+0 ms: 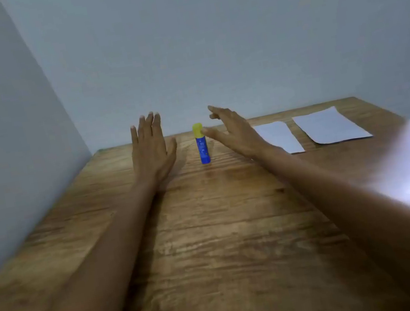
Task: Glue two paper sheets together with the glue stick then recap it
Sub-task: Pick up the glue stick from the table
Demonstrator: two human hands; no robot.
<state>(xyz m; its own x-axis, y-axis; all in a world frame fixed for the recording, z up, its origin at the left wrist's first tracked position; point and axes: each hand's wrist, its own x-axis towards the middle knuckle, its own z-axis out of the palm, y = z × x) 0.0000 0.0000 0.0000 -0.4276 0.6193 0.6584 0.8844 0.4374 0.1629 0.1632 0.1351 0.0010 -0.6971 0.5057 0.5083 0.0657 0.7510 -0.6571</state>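
Both hands outstretched, fingers straight.

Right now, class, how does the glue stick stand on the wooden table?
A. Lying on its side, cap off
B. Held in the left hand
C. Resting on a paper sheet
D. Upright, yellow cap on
D: the glue stick stands upright on the bare wooden table with its yellow cap on, between both open hands.

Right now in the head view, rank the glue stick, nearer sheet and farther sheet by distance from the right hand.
1. Glue stick, upright just left of the right hand, at its thumb.
2. Nearer sheet, just right of the wrist.
3. Farther sheet, farthest right.
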